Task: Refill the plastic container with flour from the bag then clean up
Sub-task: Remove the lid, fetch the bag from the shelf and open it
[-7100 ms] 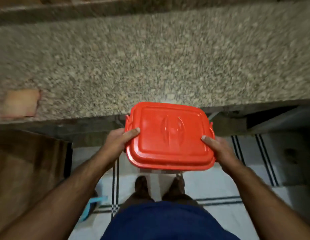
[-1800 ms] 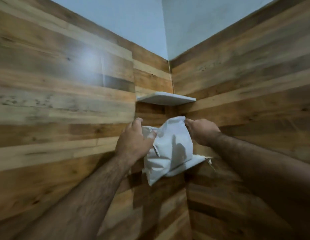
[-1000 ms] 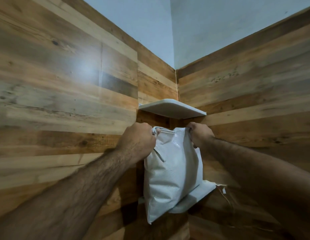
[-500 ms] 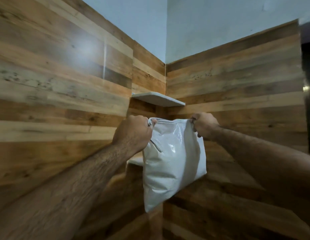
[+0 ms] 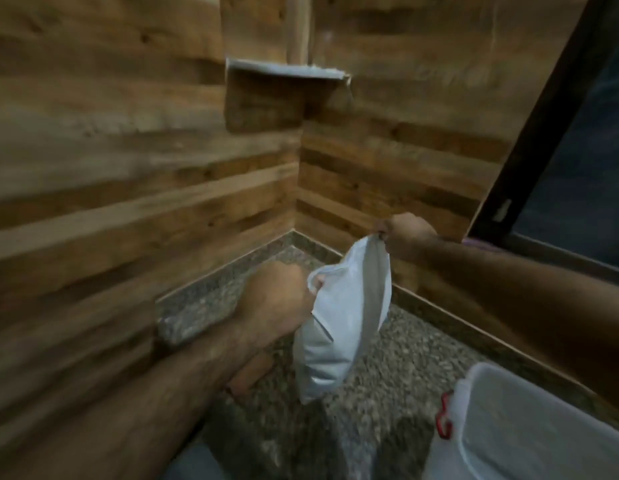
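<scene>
The white flour bag hangs above the speckled granite counter, held by its top edge. My left hand grips the bag's near top corner, and my right hand pinches the far top corner, which sits higher. At the lower right stands the open translucent plastic container with a red clip on its left side; its red lid is not in view. The picture is blurred by motion.
A white corner shelf juts from the wood-plank walls above. A granite ledge runs along the left wall. Under my left forearm lies a tan object on the counter. A dark window frame is at the right.
The bag has come down from shelf height to just over the counter, still held by both hands. The view has tilted down, so the counter and open container now show.
</scene>
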### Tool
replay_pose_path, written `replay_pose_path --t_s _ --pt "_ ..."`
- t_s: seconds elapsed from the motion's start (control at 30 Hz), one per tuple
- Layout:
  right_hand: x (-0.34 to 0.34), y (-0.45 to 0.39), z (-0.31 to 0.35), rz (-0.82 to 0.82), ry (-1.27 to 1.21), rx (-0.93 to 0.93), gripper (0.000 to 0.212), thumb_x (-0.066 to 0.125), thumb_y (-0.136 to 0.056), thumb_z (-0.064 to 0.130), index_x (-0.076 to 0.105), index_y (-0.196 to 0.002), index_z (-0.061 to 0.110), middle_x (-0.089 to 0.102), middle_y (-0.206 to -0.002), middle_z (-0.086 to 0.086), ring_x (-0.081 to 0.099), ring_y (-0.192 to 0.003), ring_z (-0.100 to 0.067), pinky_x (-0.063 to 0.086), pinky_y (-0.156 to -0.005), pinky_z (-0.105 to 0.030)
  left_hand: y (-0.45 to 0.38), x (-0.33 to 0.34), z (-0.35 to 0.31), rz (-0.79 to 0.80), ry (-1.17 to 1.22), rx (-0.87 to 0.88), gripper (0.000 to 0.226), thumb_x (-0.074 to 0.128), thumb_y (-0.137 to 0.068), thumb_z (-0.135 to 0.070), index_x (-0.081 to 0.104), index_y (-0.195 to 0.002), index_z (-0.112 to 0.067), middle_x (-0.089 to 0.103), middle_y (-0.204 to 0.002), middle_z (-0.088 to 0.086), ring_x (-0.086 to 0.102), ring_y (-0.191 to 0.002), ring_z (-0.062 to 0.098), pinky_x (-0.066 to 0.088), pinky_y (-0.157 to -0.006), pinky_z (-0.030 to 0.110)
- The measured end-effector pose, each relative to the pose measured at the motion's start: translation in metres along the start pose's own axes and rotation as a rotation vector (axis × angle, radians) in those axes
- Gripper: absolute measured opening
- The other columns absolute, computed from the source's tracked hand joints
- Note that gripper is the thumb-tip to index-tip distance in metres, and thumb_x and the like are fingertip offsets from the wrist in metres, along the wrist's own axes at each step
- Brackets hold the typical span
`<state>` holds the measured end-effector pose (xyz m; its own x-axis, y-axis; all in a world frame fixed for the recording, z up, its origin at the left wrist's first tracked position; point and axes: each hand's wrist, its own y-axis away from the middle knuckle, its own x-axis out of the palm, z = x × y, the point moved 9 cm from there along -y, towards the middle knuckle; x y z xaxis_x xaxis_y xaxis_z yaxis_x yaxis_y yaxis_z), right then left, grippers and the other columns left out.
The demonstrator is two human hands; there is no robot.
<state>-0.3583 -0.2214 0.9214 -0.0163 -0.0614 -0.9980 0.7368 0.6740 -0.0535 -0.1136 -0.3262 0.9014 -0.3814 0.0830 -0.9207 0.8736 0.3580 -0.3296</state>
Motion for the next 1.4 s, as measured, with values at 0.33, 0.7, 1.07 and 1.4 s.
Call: replay_pose_path --t_s 0.33,0.7,1.07,1.4 --pt "0.15 0.085 -0.007 0.116 0.266 -0.104 0.034 0.05 -0.099 0.015 0.073 -0.119 0.03 0.077 -0.11 -0.006 0.075 -0.095 -0.031 0.061 -0.071 -0.037 0.143 0.167 0.0 0.274 -0.022 -0.154 0.073 0.021 -0.108 -0.064 0.075 -0.112 -0.015 0.08 -0.107 0.009 0.075 -0.1 0.031 0.053 -0.079 0.038" --pt "0.168 0.13 -0.014 -0.006 0.123 0.047 0.033 0.049 -0.105 0.019 0.064 -0.132 0.027 0.072 -0.096 -0.012 0.069 -0.077 -0.033 0.059 -0.064 -0.037 0.158 0.184 -0.004 0.351 0.119 -0.095 0.062 0.049 -0.1 -0.074 0.065 -0.09 -0.015 0.067 -0.082 0.003 0.061 -0.075 0.022 0.039 -0.062 0.034" --pt "0.192 0.256 0.093 -0.005 -0.594 -0.004 0.036 0.076 -0.087 0.058 0.057 -0.101 0.031 0.073 -0.083 0.014 0.069 -0.069 -0.004 0.056 -0.059 -0.031 0.194 0.211 0.08 0.405 0.65 -0.344 0.08 0.092 -0.065 -0.052 0.07 -0.139 -0.03 0.073 -0.085 -0.009 0.06 -0.067 0.003 0.06 -0.074 0.04" --pt "0.185 0.254 0.092 -0.008 -0.584 -0.091 0.014 0.07 -0.1 0.028 0.078 -0.091 0.022 0.073 -0.075 0.009 0.065 -0.065 -0.007 0.053 -0.059 -0.032 0.189 0.197 0.048 0.215 0.56 -0.08 0.045 0.076 -0.083 -0.048 0.08 -0.117 -0.019 0.076 -0.102 -0.004 0.068 -0.098 0.018 0.056 -0.085 0.035"
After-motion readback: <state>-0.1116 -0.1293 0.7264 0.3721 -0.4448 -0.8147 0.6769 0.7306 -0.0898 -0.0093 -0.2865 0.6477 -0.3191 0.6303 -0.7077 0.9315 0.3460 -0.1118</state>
